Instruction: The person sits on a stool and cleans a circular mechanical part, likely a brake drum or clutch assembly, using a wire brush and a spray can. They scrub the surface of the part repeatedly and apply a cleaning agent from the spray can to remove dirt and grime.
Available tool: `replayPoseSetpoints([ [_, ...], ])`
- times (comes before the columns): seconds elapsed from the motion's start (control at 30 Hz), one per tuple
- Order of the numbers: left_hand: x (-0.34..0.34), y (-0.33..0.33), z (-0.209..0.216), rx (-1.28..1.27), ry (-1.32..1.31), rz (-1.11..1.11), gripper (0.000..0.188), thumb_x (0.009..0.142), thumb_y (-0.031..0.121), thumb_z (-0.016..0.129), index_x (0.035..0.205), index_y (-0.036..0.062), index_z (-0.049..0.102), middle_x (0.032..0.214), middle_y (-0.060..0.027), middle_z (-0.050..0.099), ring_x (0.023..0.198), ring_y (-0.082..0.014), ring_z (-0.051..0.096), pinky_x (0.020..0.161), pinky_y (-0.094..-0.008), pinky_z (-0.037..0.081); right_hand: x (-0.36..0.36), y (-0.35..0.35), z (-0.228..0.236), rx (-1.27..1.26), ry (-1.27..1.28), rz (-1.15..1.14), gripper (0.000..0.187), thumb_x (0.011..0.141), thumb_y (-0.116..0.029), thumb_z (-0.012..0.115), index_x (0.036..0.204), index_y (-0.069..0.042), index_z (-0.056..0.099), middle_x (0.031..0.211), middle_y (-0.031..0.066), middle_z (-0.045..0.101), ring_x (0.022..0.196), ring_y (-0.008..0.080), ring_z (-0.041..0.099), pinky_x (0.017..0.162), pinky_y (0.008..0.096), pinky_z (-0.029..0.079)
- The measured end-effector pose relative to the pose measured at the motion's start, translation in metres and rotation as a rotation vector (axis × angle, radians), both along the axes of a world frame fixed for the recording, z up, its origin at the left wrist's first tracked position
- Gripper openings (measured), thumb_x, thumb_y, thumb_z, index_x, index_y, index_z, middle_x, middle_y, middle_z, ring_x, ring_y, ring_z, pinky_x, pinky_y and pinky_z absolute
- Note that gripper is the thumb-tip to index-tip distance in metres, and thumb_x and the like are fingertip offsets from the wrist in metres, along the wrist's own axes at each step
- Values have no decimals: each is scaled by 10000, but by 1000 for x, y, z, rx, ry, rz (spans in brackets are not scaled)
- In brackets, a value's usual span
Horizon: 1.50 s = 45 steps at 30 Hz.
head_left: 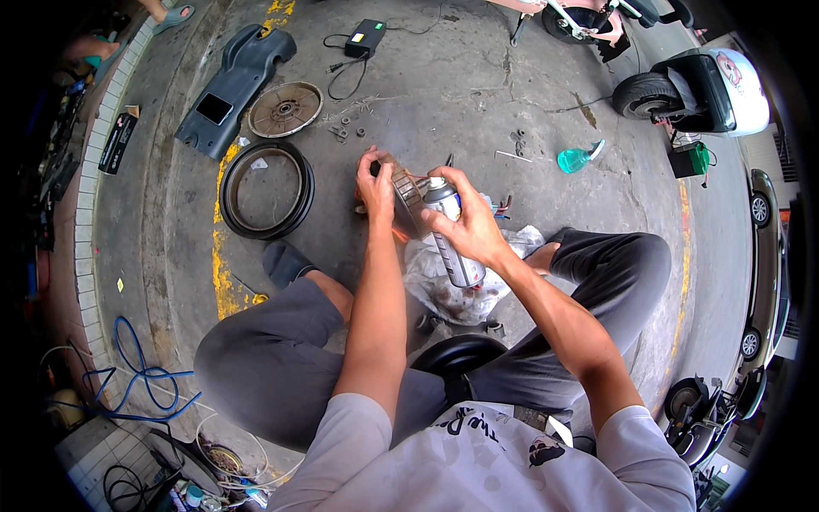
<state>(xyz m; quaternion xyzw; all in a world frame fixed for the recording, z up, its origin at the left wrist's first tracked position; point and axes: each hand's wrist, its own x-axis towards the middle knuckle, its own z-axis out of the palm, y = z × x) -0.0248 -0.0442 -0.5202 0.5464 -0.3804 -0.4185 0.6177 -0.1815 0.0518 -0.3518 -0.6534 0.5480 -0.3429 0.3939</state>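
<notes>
My left hand (pixel 376 189) grips the edge of a round, ribbed metal part (pixel 409 200), brownish and shaped like a motor stator, standing on its side. My right hand (pixel 469 220) is wrapped round an aerosol spray can (pixel 462 264), with the forefinger on the top. The can leans with its nozzle end close to the ribbed rim. Below both hands lies a crumpled, stained white plastic sheet or bag (pixel 444 294) on the ground between my legs. Coloured wires (pixel 502 205) show just beyond the can.
A black wheel rim (pixel 264 231), a metal disc cover (pixel 281 111) and a grey plastic panel (pixel 235 81) with a phone (pixel 214 108) lie left. Ahead are a black charger (pixel 366 38) and loose small hardware (pixel 341 132). A teal spray bottle (pixel 573 160) lies right, near a scooter wheel (pixel 644 96).
</notes>
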Motion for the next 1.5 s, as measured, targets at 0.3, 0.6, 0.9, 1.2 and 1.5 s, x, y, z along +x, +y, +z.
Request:
replayPoseSetpoints([
  [0.3,1,0,-5,-11,17,-10,277,803,79,636,1062,1,697,1435,-192,576,1302,-315,545,1100,-382,399,-1,2,4,-3,-5,-6,613,818,-226,757,1357,-60,517,1259,187,636,1174,340,628,993,419,490],
  [0.6,6,2,-2,-16,153,-39,251,789,64,631,1023,-4,691,1412,-196,595,1294,-313,554,1110,-389,391,-6,-5,9,-58,14,-11,616,850,-205,756,1387,-72,485,1170,127,646,1071,213,620,955,368,494],
  [0.9,32,12,3,48,345,-69,366,777,24,560,1129,1,657,1483,-178,533,1349,-307,517,1136,-384,378,-13,-4,22,100,-122,-81,602,838,-198,754,1378,-84,512,1217,142,658,1121,258,645,976,377,493],
  [1.2,58,4,-13,113,378,-18,377,854,42,559,1224,22,630,1299,-106,642,1113,-210,641,976,-339,518,-20,-5,25,101,-142,-88,603,842,-212,750,1381,-91,510,1198,142,666,1093,255,658,952,368,503],
  [1.5,69,-10,-5,302,506,-115,306,910,38,641,1216,58,650,1068,-77,693,918,-200,690,810,-366,595,-32,0,7,76,-162,71,626,828,-267,760,1380,-90,524,1333,157,613,1267,318,579,1060,418,439],
])
